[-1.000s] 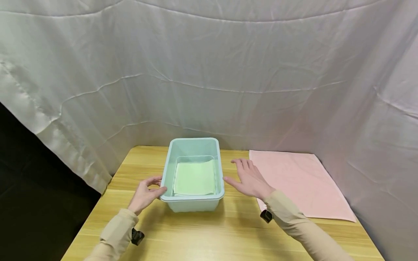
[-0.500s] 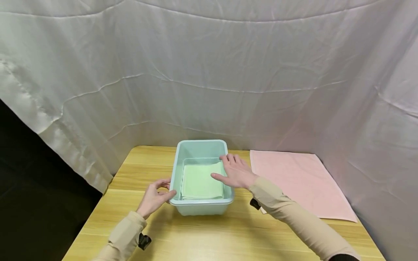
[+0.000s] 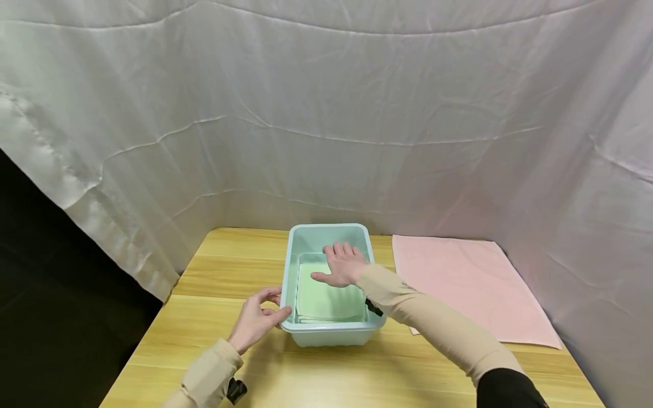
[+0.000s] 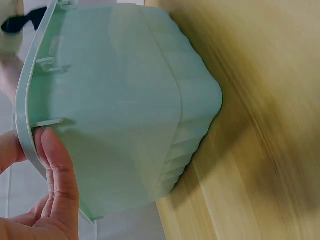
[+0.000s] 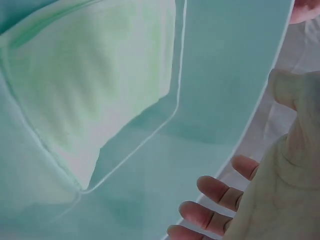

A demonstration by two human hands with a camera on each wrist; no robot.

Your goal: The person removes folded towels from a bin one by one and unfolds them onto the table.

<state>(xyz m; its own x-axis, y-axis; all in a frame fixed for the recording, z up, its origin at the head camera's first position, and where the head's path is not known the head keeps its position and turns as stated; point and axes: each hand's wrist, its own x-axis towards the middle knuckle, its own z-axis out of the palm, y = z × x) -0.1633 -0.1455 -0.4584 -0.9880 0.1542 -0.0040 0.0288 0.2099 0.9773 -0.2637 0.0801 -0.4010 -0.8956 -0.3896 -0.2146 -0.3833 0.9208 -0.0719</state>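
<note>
A light blue-green plastic bin (image 3: 334,327) stands on the table, with a folded pale green towel (image 3: 326,301) lying flat on its floor. My left hand (image 3: 256,323) pinches the bin's near-left rim; in the left wrist view, the thumb is over the rim and the fingers (image 4: 61,165) lie under it against the outer wall. Above the bin's inside my right hand (image 3: 344,266) is held palm down, fingers spread and holding nothing. The right wrist view shows its palm (image 5: 275,180) over the inner wall, apart from the towel, whose layered edge shows at upper left.
A pink towel (image 3: 469,289) lies spread flat on the right of the wooden table (image 3: 316,377). Grey-white curtains (image 3: 326,113) hang behind and at both sides, and a dark area (image 3: 61,311) lies past the table's left edge.
The bin has slid right and slightly toward me, with my left hand still on its rim. My right hand has moved left from beside the bin to above its inside.
</note>
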